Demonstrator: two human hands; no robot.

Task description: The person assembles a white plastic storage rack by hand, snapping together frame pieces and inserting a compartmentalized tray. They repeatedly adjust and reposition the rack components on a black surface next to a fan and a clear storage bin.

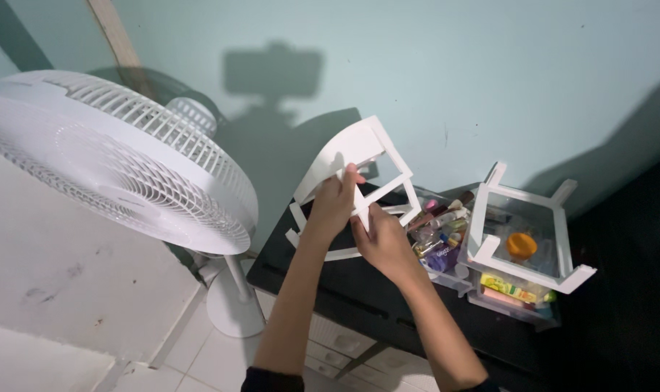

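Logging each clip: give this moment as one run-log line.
left hand: grips white frame | right hand: grips frame's lower bar | frame: held above black cabinet | nearby: clear organizer, fan

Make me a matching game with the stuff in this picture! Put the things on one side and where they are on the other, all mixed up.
Things:
1. white fan
2. white shelf frame
3. orange lid
4. black cabinet top

Places:
A. inside the clear organizer on the right
B. held up by the left hand and right hand
C. standing on the floor at the left
D. under the hands and the organizer

Pairs: 1-C, 2-B, 3-A, 4-D
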